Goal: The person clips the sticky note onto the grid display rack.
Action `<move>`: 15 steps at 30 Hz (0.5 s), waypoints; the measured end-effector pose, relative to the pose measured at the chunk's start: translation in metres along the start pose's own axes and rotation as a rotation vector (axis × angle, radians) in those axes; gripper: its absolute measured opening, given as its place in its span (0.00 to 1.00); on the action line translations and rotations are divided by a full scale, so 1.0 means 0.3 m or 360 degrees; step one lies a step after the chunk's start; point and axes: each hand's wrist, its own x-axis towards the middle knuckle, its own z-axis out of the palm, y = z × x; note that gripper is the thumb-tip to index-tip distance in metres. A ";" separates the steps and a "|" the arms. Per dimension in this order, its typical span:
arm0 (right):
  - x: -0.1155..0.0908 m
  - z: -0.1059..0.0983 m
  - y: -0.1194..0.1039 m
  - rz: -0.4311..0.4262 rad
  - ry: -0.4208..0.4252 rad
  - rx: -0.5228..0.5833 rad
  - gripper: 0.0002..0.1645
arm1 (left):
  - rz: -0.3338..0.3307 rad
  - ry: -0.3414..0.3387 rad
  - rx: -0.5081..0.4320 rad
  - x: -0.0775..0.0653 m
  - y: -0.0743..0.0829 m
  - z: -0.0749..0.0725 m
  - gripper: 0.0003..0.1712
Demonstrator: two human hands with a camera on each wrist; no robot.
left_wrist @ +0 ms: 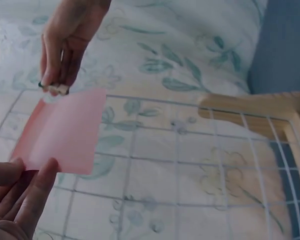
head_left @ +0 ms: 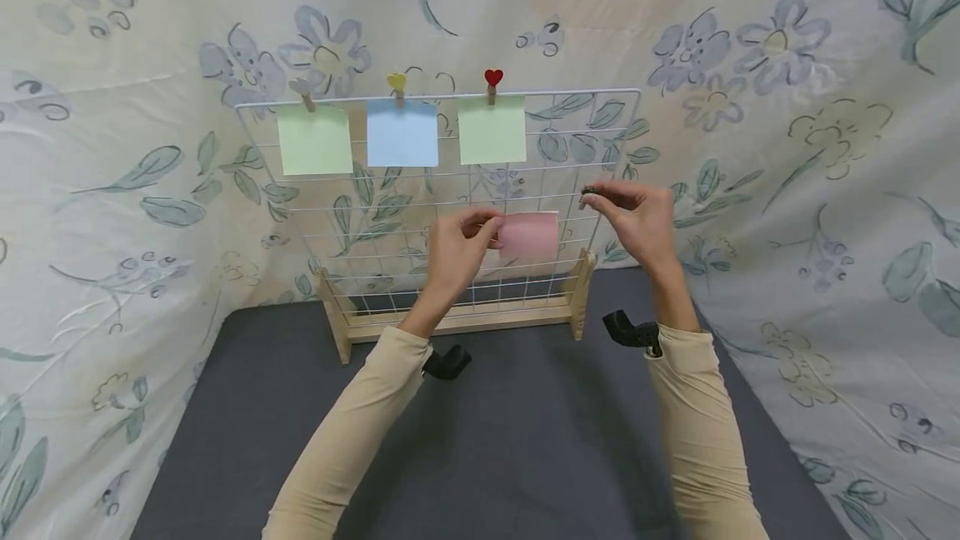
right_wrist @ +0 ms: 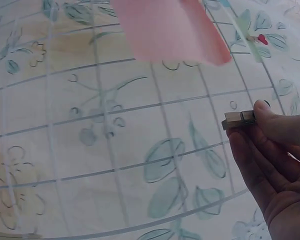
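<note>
My left hand (head_left: 459, 250) pinches a pink paper note (head_left: 529, 236) by its left edge, in front of the white wire grid (head_left: 420, 255). The left wrist view shows the thumb and fingers on the edge of the pink note (left_wrist: 65, 132). To the right of the note, my right hand (head_left: 637, 215) holds a small wooden clothespin (right_wrist: 240, 119) between thumb and fingers. Its dark end is mostly covered by the fingertips. Along the grid's top wire hang a green note (head_left: 315, 142), a blue note (head_left: 402, 134) and another green note (head_left: 492, 132), each under a clothespin.
A wooden base (head_left: 465, 322) holds the grid upright on a dark grey tabletop (head_left: 510, 423). Heart-topped clothespins in white (head_left: 302, 88), yellow (head_left: 397, 83) and red (head_left: 492, 80) sit on the top wire. Floral cloth (head_left: 787, 190) hangs behind and around the table.
</note>
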 end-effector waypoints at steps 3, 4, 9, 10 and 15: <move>0.033 -0.016 -0.014 0.0014 -0.0002 0.0011 0.10 | 0.0044 0.0043 -0.0060 0.028 0.031 0.021 0.07; 0.044 -0.020 -0.019 0.0012 -0.0001 0.0011 0.10 | 0.0059 0.0048 -0.0083 0.035 0.042 0.027 0.07; 0.093 -0.044 -0.041 0.0000 0.0003 0.0093 0.10 | 0.0132 0.0068 -0.0083 0.059 0.103 0.054 0.07; 0.103 -0.048 -0.044 -0.0013 -0.0003 0.0117 0.10 | 0.0148 0.0079 -0.0071 0.064 0.115 0.058 0.07; 0.148 -0.076 -0.049 -0.0080 -0.0077 0.0269 0.09 | 0.0212 0.0149 0.0013 0.085 0.170 0.068 0.07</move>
